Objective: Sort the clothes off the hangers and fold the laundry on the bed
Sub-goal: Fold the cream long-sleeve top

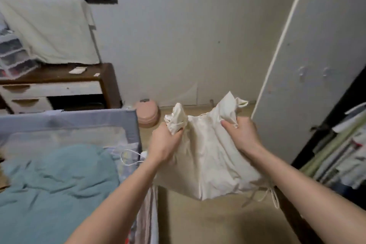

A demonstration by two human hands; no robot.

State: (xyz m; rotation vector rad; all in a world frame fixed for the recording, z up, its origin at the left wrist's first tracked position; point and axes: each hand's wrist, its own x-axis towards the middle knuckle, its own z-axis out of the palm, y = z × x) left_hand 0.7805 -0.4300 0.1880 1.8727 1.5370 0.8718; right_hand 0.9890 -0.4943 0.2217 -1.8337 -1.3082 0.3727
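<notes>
I take the bed point(65, 194) as my landmark: a rumpled teal blanket point(55, 180) lies across it, with a white cord loop point(128, 157) resting at the blanket's far right edge. A grey mesh rail point(69, 123) closes the bed's far end. Beyond that rail stands a dark wooden table point(59, 74) carrying clear plastic drawers point(13, 53) and small papers point(78, 70). Right of the rail, a pink round container point(148, 114) sits on the beige floor point(208, 222).
</notes>
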